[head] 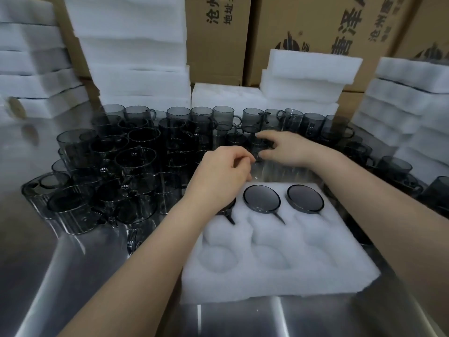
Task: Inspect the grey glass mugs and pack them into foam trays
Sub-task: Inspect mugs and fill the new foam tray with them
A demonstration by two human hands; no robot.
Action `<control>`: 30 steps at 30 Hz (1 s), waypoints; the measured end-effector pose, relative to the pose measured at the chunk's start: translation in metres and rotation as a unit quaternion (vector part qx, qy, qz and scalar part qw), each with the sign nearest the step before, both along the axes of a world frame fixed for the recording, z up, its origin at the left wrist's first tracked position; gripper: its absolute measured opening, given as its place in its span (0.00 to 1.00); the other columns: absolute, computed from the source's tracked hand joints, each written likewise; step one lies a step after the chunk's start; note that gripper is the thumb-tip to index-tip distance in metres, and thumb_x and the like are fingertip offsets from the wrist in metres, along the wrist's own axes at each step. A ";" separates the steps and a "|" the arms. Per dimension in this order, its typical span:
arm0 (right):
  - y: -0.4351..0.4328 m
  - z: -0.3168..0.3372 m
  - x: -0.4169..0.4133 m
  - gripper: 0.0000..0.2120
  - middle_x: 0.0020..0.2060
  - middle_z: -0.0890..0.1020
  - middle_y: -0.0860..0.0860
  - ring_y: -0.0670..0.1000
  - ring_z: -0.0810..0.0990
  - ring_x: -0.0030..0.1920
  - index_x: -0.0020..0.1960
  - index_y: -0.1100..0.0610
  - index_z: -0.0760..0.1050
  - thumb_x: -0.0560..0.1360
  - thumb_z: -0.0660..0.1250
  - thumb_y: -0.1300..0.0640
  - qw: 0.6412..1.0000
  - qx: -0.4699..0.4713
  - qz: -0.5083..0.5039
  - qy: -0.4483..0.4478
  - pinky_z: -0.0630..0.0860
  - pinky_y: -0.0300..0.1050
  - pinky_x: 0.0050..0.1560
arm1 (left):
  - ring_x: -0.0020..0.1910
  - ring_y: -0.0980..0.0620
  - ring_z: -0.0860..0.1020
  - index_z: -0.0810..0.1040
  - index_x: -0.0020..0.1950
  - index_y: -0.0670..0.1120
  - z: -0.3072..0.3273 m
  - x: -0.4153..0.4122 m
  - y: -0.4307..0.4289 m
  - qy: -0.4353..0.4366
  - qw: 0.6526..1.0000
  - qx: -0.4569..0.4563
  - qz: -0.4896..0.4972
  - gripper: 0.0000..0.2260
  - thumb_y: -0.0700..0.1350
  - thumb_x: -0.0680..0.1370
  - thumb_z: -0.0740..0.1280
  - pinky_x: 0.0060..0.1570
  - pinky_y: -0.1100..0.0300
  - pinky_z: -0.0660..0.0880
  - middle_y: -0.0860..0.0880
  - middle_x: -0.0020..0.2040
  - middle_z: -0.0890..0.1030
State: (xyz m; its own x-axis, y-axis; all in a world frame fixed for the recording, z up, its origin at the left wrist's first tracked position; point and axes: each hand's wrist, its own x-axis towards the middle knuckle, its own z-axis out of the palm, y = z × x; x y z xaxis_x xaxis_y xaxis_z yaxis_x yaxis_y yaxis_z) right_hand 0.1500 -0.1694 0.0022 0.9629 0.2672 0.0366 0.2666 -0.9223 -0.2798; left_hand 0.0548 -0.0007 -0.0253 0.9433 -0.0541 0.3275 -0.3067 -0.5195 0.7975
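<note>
Thumb and fingers (264, 135) of right hand (284, 147) curved round one grey mug (258, 147) in the far crowd, likely picking it for inspection. Left hand (223, 176) loosely curled, nothing visible in it, hovering over far-left pocket of foam tray (267, 278). Far row of tray filled with seated mugs (262, 198), handles in slots against rattling; near row unfilled. Loose mugs (136, 156) massed left and far on steel table (73, 276)

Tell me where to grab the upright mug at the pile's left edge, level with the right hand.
Pinch the mug by its rim from above, fingers inside and thumb on its left wall. It stands upright, mouth open, and that wall faces bare table; other mugs crowd its right and back, so a side wrap looks blocked.
</note>
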 end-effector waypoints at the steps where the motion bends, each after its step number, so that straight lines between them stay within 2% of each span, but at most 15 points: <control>1: 0.004 -0.007 0.012 0.27 0.72 0.70 0.56 0.57 0.70 0.69 0.76 0.49 0.62 0.79 0.64 0.50 0.999 -0.034 -0.013 0.016 0.68 0.46 0.66 | 0.36 0.64 0.79 0.82 0.46 0.55 0.000 0.000 0.001 -0.001 1.000 0.002 0.002 0.11 0.43 0.79 0.62 0.44 0.64 0.75 0.57 0.32 0.83; 4: 0.004 -0.021 0.031 0.21 0.66 0.75 0.58 0.59 0.74 0.64 0.71 0.53 0.71 0.78 0.65 0.52 0.996 -0.067 -0.051 -0.011 0.73 0.51 0.62 | 0.40 0.60 0.80 0.82 0.46 0.55 0.000 0.000 0.001 -0.002 1.000 0.002 0.004 0.11 0.43 0.79 0.62 0.48 0.60 0.77 0.57 0.32 0.83; 6: -0.001 -0.022 0.030 0.11 0.56 0.81 0.55 0.56 0.78 0.55 0.58 0.53 0.80 0.77 0.67 0.54 0.996 -0.038 -0.056 -0.053 0.75 0.47 0.53 | 0.41 0.56 0.81 0.81 0.45 0.56 0.000 -0.001 0.000 -0.001 1.000 0.007 0.006 0.11 0.44 0.79 0.62 0.50 0.56 0.78 0.57 0.32 0.83; 8: -0.009 -0.020 0.026 0.04 0.49 0.83 0.52 0.52 0.78 0.47 0.48 0.52 0.82 0.76 0.70 0.54 0.996 0.001 -0.059 -0.064 0.72 0.43 0.47 | 0.41 0.56 0.81 0.81 0.45 0.57 0.000 0.000 0.000 -0.002 1.000 0.010 0.008 0.11 0.44 0.79 0.62 0.50 0.55 0.78 0.57 0.33 0.83; 11: -0.019 -0.013 0.013 0.03 0.43 0.85 0.50 0.49 0.80 0.41 0.43 0.52 0.83 0.73 0.74 0.53 0.992 0.102 -0.068 -0.038 0.72 0.40 0.42 | 0.40 0.56 0.80 0.82 0.47 0.55 0.000 0.002 -0.001 -0.010 1.000 0.009 0.017 0.10 0.43 0.78 0.63 0.49 0.56 0.78 0.55 0.38 0.84; 13: -0.019 -0.006 -0.001 0.03 0.38 0.85 0.48 0.45 0.80 0.40 0.41 0.52 0.84 0.72 0.76 0.53 0.975 0.211 -0.061 -0.035 0.73 0.41 0.45 | 0.39 0.59 0.78 0.81 0.53 0.54 0.000 0.003 -0.001 -0.019 0.999 0.014 0.024 0.09 0.43 0.77 0.65 0.50 0.59 0.76 0.56 0.46 0.83; 15: -0.013 0.001 -0.017 0.04 0.32 0.83 0.46 0.43 0.78 0.36 0.39 0.53 0.84 0.71 0.76 0.54 0.951 0.305 -0.033 -0.025 0.75 0.46 0.45 | 0.44 0.56 0.77 0.78 0.62 0.52 0.000 0.004 -0.001 -0.029 0.999 0.022 0.026 0.15 0.45 0.75 0.69 0.54 0.60 0.74 0.56 0.54 0.80; 17: -0.002 0.007 -0.033 0.06 0.35 0.85 0.53 0.46 0.79 0.38 0.38 0.53 0.83 0.70 0.77 0.53 0.932 0.362 0.015 -0.004 0.79 0.53 0.46 | 0.52 0.53 0.78 0.73 0.68 0.50 -0.001 0.005 -0.001 -0.037 0.999 0.020 0.018 0.23 0.47 0.73 0.73 0.56 0.63 0.73 0.55 0.59 0.74; 19: 0.010 0.010 -0.045 0.09 0.37 0.82 0.56 0.50 0.78 0.38 0.39 0.55 0.80 0.68 0.78 0.52 0.920 0.386 0.062 -0.004 0.80 0.50 0.43 | 0.56 0.57 0.73 0.68 0.71 0.49 -0.001 0.005 -0.001 -0.049 0.998 0.024 0.020 0.31 0.47 0.71 0.75 0.53 0.78 0.66 0.52 0.63 0.72; 20: 0.015 0.011 -0.048 0.12 0.38 0.80 0.55 0.50 0.78 0.37 0.42 0.55 0.78 0.68 0.79 0.52 0.917 0.389 0.082 -0.007 0.79 0.48 0.40 | 0.57 0.59 0.71 0.68 0.71 0.48 -0.001 0.006 0.000 -0.056 0.998 0.022 0.024 0.33 0.47 0.70 0.76 0.51 0.81 0.64 0.52 0.64 0.73; 22: 0.020 0.011 -0.053 0.16 0.43 0.77 0.53 0.48 0.77 0.37 0.49 0.53 0.74 0.67 0.79 0.52 0.906 0.407 0.114 0.025 0.77 0.43 0.38 | 0.56 0.57 0.74 0.70 0.68 0.48 0.000 0.006 0.001 -0.060 0.998 0.000 0.031 0.31 0.48 0.68 0.77 0.48 0.77 0.67 0.52 0.61 0.76; 25: 0.019 0.007 -0.055 0.21 0.52 0.76 0.56 0.51 0.79 0.44 0.58 0.47 0.75 0.67 0.76 0.54 0.887 0.419 0.166 0.094 0.80 0.43 0.45 | 0.49 0.63 0.76 0.74 0.63 0.51 0.001 0.005 0.003 -0.037 0.997 -0.052 0.038 0.26 0.47 0.67 0.78 0.42 0.77 0.70 0.57 0.50 0.78; 26: 0.019 0.005 -0.054 0.21 0.53 0.75 0.56 0.53 0.79 0.46 0.59 0.48 0.76 0.68 0.76 0.56 0.882 0.426 0.174 0.106 0.80 0.45 0.47 | 0.47 0.64 0.76 0.74 0.61 0.52 0.001 0.005 0.005 -0.031 0.997 -0.063 0.036 0.25 0.46 0.67 0.78 0.40 0.78 0.69 0.58 0.48 0.78; 28: 0.019 0.000 -0.053 0.22 0.50 0.75 0.56 0.52 0.79 0.45 0.59 0.51 0.75 0.67 0.76 0.61 0.853 0.471 0.175 0.143 0.79 0.45 0.45 | 0.47 0.65 0.76 0.75 0.59 0.53 0.001 0.006 0.006 -0.027 0.997 -0.073 0.027 0.25 0.45 0.65 0.79 0.40 0.78 0.69 0.59 0.48 0.79; 30: 0.020 -0.003 -0.053 0.21 0.49 0.75 0.55 0.51 0.80 0.43 0.56 0.52 0.73 0.65 0.73 0.62 0.820 0.513 0.174 0.184 0.79 0.47 0.43 | 0.48 0.62 0.78 0.77 0.58 0.53 0.002 0.006 0.007 -0.027 0.997 -0.074 0.016 0.25 0.42 0.64 0.79 0.44 0.74 0.71 0.57 0.49 0.80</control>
State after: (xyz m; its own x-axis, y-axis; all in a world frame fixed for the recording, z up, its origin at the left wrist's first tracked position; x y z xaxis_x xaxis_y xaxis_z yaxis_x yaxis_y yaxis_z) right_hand 0.0972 -0.1492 -0.0008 0.8319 0.5375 0.1380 0.1874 -0.0379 -0.9816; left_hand 0.0607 0.0063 -0.0237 0.9248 0.0274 0.3794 -0.3362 -0.4077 0.8489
